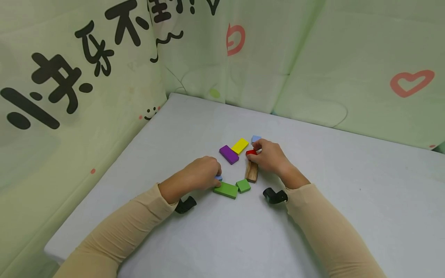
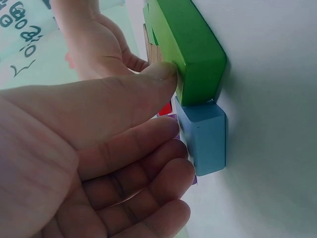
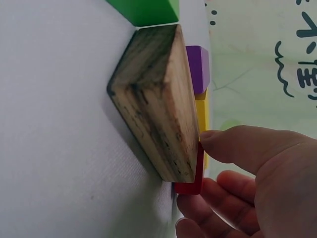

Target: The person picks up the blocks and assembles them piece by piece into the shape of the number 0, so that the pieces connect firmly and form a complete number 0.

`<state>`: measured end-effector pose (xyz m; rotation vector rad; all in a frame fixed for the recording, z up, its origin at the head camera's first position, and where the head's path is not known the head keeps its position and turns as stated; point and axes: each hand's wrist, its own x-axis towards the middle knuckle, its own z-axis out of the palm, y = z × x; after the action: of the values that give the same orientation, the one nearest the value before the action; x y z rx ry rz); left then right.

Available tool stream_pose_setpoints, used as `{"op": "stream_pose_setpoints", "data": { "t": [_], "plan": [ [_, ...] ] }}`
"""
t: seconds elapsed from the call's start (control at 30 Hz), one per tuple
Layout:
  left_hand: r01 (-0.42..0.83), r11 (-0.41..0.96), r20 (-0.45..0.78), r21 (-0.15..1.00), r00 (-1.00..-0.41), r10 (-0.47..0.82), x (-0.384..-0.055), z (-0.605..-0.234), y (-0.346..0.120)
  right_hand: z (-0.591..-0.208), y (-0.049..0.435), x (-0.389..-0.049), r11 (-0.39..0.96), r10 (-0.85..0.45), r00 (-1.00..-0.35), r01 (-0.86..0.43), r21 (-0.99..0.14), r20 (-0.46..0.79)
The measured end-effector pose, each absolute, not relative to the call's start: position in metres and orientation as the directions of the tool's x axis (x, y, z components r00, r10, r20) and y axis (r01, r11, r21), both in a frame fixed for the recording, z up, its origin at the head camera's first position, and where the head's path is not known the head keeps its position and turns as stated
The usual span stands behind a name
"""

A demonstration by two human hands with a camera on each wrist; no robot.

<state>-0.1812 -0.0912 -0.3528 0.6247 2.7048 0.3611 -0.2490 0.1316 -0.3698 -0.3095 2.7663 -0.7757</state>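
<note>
Just right of the frame's centre, pinching red block in right hand, at wood block's far end. Left of centre, touching green bar with thumb of left hand; cannot tell whether gripping blue block. Could knock wood block askew by over-pushing red block, or drag green bar through thumb pressure.

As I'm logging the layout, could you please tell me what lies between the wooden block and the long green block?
The small green block lies between the wooden block and the long green block, as the head view shows.
</note>
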Motion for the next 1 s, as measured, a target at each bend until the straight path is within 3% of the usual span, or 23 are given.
{"op": "stream_pose_setpoints", "data": {
  "t": [1.0],
  "plan": [
    [0.365,0.875,-0.262,0.318,-0.854,0.451,-0.1789,-0.3531,-0.0909,-0.3692,0.1319,-0.2474,0.83,-0.275,-0.946,-0.144,-0.539,-0.17]
  ]
}}
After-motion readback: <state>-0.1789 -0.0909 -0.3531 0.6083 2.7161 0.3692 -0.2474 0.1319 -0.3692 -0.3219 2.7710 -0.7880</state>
